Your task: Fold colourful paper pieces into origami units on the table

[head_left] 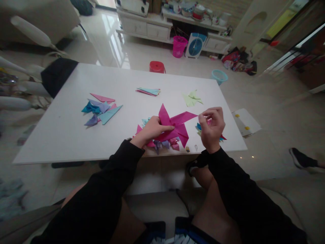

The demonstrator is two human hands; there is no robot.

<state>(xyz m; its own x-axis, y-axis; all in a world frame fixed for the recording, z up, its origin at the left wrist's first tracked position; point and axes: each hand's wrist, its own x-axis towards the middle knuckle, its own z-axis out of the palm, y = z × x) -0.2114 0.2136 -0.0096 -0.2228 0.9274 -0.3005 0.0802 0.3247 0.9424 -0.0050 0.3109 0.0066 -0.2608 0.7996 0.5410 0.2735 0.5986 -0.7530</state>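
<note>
Left hand (155, 128) fingers grip the pink folded paper (181, 130) mid-body, right hand (212, 128) fingers look pinched at one tip; I'd brace the middle, go easy on that point.

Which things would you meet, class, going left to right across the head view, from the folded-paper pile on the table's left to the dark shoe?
Folded-paper pile → left hand → large magenta folded paper → right hand → dark shoe.
</note>
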